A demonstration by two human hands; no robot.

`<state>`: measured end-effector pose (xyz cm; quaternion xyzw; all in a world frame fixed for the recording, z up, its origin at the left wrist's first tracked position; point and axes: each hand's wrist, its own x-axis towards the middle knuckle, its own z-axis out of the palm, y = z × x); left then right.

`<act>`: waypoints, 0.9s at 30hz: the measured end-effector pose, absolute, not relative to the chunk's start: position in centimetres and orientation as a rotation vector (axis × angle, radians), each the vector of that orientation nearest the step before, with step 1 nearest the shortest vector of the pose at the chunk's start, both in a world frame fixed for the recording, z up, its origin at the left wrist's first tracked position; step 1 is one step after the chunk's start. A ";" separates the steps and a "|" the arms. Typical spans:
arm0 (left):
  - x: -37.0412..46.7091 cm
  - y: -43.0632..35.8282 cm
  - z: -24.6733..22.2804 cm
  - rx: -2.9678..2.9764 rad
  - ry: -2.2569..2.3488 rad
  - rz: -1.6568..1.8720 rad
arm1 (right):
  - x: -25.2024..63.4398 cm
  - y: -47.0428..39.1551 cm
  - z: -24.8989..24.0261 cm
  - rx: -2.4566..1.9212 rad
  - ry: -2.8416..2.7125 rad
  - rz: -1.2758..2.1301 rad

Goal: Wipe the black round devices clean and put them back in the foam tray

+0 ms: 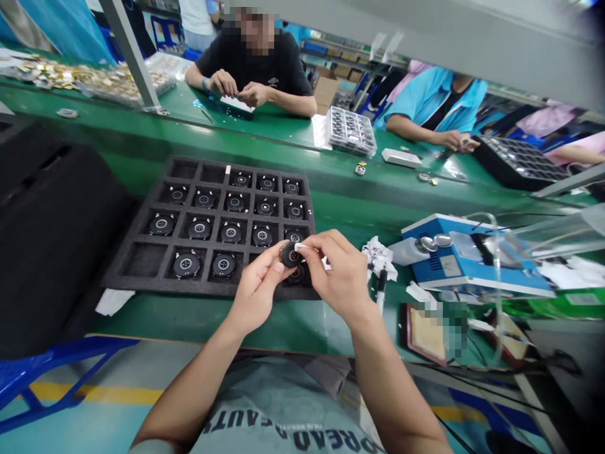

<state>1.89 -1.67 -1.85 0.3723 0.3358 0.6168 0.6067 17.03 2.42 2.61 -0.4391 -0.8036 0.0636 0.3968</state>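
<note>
Between my hands, above the front right of a foam tray, is a round black watch case. My left hand grips it by its edge between thumb and fingers. With thumb and fingertips pinched, my right hand presses a small white piece, perhaps cloth or paper, against the watch case's face. The black foam tray is divided into square compartments. Many of them hold similar round watch cases, back side up with a ringed sensor showing. My hands hide some compartments at the front right.
At right stand a blue machine with clear tubing, a crumpled white wipe and a black-and-white syringe-like tool. Stacked black foam rises at left. Across the bench, co-workers handle small parts near a clear compartment box. A slanted metal post crosses the upper left.
</note>
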 end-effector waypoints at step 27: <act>2.2 -1.7 -0.6 0.643 0.784 1.603 | 15.1 -1.0 2.3 -1.325 -1.719 0.282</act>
